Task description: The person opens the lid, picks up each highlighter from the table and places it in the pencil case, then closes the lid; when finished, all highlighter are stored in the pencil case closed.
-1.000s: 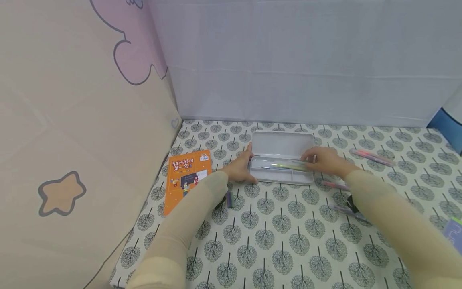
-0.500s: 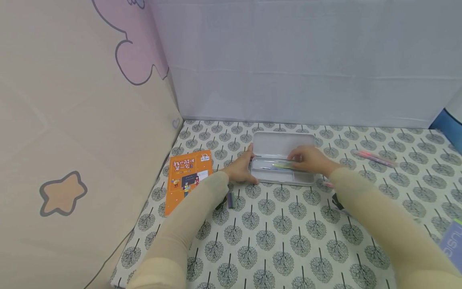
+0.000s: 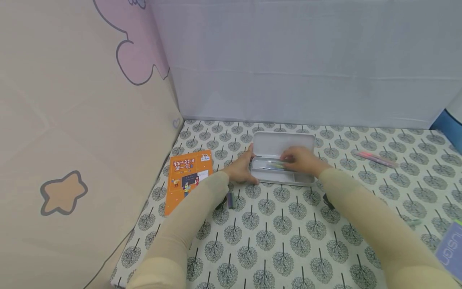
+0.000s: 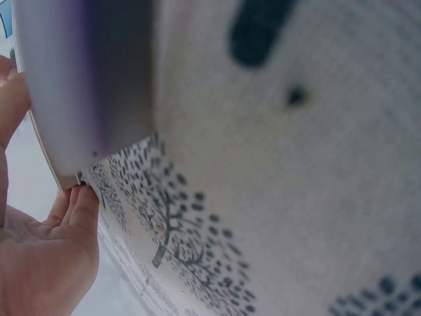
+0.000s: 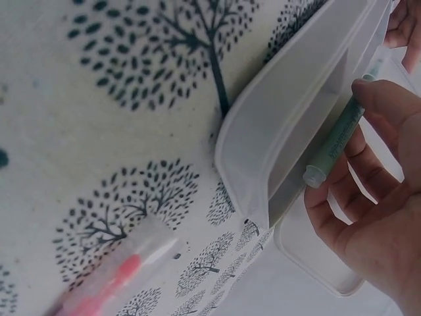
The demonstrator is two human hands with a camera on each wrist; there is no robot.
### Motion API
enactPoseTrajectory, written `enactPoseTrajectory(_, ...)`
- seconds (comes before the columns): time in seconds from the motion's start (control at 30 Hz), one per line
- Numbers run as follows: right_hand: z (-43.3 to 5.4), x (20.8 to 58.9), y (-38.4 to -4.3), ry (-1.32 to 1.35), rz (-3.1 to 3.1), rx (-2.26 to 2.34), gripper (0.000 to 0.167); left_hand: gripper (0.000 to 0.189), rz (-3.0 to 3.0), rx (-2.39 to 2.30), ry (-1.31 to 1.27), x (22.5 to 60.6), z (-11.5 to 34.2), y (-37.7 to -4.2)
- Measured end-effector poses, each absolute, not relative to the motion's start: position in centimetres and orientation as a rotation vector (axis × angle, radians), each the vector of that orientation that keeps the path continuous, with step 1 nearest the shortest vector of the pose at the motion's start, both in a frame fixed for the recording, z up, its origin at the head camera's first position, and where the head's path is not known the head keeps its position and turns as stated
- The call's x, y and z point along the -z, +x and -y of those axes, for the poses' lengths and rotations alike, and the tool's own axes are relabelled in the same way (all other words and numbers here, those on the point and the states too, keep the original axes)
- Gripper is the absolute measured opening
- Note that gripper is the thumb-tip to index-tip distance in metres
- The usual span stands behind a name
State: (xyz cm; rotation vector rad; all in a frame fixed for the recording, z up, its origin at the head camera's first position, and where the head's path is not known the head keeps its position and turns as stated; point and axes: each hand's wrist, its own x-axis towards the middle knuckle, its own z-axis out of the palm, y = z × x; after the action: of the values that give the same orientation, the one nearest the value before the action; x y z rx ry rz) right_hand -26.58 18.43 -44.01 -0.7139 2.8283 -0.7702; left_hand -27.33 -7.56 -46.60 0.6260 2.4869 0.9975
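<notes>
An open white pencil case [image 3: 276, 176] lies on the table, its lid [image 3: 276, 143] folded back. Thumb and fingers spread, my left hand [image 3: 240, 166] touches the case's left end; in the left wrist view, straight fingertips [image 4: 82, 201] meet the edge. Over the back compartment, my right hand [image 3: 301, 158] pinches a slim green pen with a clear end [image 5: 339, 141] between thumb and fingers. Other slim items in that compartment are too small to make out. The front compartment has a divider near its right end.
An orange book [image 3: 189, 178] lies left of the case. A short purple-green item [image 3: 231, 200] sits by the left wrist. Pink and purple pens [image 3: 376, 158] lie to the right; another pink pen [image 5: 108, 283] is nearby. A purple package [image 3: 451, 251] is at the right edge.
My right hand has moved left along the back compartment, taking the green pen with it. The right sleeve now covers pens seen earlier beside the case. My left hand has stayed put.
</notes>
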Motion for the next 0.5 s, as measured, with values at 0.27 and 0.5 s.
enactPoseTrajectory(0.27,-18.9,44.4,-27.0,-0.690,-2.869,0.782,0.024,0.148,-2.491,-0.987,0.629,46.6,7.5,-27.3)
enactPoseTrajectory(0.5,-20.7,44.3,-26.8,-0.686,-2.895,0.773,0.030,0.147,-2.492,-0.995,0.648,46.7,7.6,-27.3)
